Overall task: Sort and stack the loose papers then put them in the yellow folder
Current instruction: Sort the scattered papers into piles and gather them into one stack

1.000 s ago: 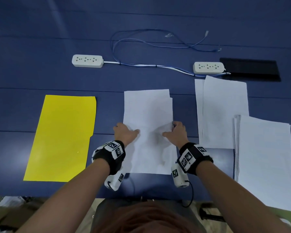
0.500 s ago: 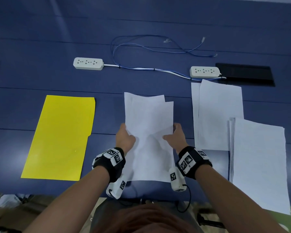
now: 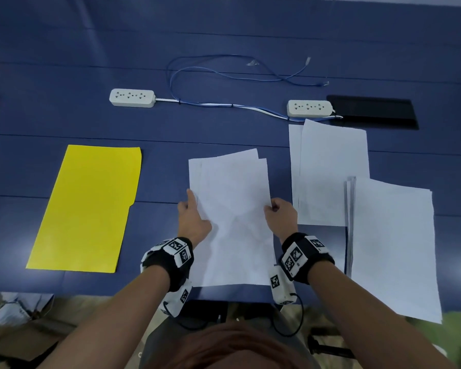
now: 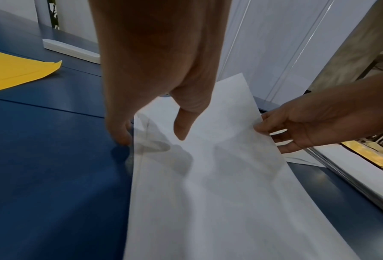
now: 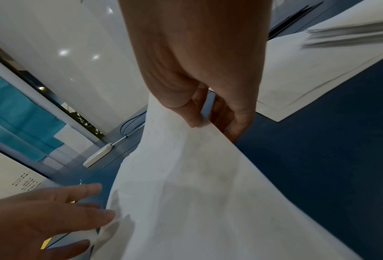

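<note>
A few white sheets [image 3: 232, 203] are in front of me, their far ends raised off the blue table [image 3: 157, 169] and fanned slightly askew. My left hand [image 3: 194, 209] holds their left edge, fingers [image 4: 119, 133] beneath and the thumb on top. My right hand [image 3: 273, 209] pinches the right edge between thumb and fingers [image 5: 195, 116]. The yellow folder [image 3: 85, 209] lies closed and flat to the left, apart from both hands. Two overlapping sheets [image 3: 330, 169] and a thicker paper stack [image 3: 391, 241] lie to the right.
Two white power strips [image 3: 132, 97] [image 3: 309, 108] joined by blue and white cables [image 3: 224, 75] lie across the far part of the table. A black flat panel [image 3: 370, 111] sits at the far right. The near table edge runs just under my wrists.
Both hands went from resting on the centre sheets to gripping their side edges. The sheets' far ends have lifted off the table and skewed apart a little.
</note>
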{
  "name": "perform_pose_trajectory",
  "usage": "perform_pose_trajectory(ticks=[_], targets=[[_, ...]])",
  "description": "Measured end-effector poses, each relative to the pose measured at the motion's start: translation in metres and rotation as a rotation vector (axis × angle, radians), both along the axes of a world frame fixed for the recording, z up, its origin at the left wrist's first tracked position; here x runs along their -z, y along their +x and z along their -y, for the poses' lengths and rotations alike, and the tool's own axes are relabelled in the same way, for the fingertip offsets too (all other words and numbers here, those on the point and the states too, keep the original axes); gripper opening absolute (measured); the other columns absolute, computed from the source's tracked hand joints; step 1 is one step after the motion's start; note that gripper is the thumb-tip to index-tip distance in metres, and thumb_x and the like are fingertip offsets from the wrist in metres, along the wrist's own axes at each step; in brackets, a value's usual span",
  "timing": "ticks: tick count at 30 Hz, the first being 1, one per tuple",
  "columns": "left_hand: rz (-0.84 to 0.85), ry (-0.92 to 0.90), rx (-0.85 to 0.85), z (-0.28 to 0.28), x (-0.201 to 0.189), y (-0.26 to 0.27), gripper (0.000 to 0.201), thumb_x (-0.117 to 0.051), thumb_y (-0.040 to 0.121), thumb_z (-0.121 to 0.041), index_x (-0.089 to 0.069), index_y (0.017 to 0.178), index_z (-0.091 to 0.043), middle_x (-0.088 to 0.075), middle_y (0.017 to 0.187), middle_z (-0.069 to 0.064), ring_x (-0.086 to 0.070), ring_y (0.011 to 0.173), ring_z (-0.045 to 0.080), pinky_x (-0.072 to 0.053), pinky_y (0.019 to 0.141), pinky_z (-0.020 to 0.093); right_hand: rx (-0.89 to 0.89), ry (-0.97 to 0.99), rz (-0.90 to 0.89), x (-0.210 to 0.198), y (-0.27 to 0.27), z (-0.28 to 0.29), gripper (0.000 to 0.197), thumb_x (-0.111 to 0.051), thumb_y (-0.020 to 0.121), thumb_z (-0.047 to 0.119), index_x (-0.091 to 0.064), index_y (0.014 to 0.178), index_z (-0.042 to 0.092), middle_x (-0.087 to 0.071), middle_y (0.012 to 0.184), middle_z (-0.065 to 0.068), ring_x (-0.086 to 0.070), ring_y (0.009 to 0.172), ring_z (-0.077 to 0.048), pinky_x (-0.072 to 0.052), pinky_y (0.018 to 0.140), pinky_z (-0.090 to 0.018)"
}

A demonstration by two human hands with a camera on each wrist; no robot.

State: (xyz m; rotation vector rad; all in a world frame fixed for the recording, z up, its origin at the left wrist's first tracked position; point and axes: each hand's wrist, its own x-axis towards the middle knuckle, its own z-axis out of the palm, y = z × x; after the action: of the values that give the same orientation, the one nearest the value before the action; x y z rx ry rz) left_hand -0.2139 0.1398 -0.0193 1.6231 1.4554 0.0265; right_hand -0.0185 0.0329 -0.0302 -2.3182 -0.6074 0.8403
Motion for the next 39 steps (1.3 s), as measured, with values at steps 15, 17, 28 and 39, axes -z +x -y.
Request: perform_pose_trajectory(ticks=[15,17,28,39], targets=[[0.254,0.060,-0.184,-0.005,-0.008,0.015,0.022,-0.058,0.087,-0.014,-0.048,0.102,-0.001,-0.046,0.081,0.006,-0.045,0.070,0.018,-0.042,0.066,0.033,0.106,0.276,-0.130,-0.037,0.008,0.010,0.023,-0.043,0.097,0.007,-0.037,0.077,0.018,-0.041,0.072,0.004,-0.038,0.064,-0.012,-0.035,0.061,-0.024],[0.321,0.134,-0.192,-0.010,-0.024,0.024,0.023,-0.055,0.088,-0.016,-0.047,0.099,0.002,-0.047,0.082,0.006,-0.043,0.072,0.015,-0.040,0.064,0.033,0.132,0.391,-0.164,-0.055,0.011,0.005,0.010,-0.051,0.093,0.008,-0.051,0.090,0.017,-0.055,0.080,0.003,-0.051,0.071,-0.013,-0.046,0.069,-0.031],[0.582,0.445,-0.197,-0.008,-0.125,0.061,0.021,-0.067,0.088,-0.011,-0.060,0.104,-0.025,-0.065,0.088,-0.024,-0.063,0.079,-0.009,-0.050,0.071,0.010,0.145,0.723,-0.089,-0.132,0.024,-0.020,0.039,-0.067,0.086,0.010,-0.058,0.124,0.014,-0.069,0.110,0.001,-0.065,0.102,-0.013,-0.054,0.086,-0.028],[0.570,0.539,-0.192,0.028,-0.112,0.052,0.011,-0.060,0.096,-0.022,-0.062,0.085,-0.021,-0.061,0.071,-0.008,-0.049,0.060,0.002,-0.040,0.056,0.012,0.030,0.683,0.024,-0.132,0.013,0.007,0.029,-0.047,0.098,0.008,-0.053,0.121,0.026,-0.062,0.104,0.018,-0.058,0.095,0.009,-0.046,0.087,-0.013]])
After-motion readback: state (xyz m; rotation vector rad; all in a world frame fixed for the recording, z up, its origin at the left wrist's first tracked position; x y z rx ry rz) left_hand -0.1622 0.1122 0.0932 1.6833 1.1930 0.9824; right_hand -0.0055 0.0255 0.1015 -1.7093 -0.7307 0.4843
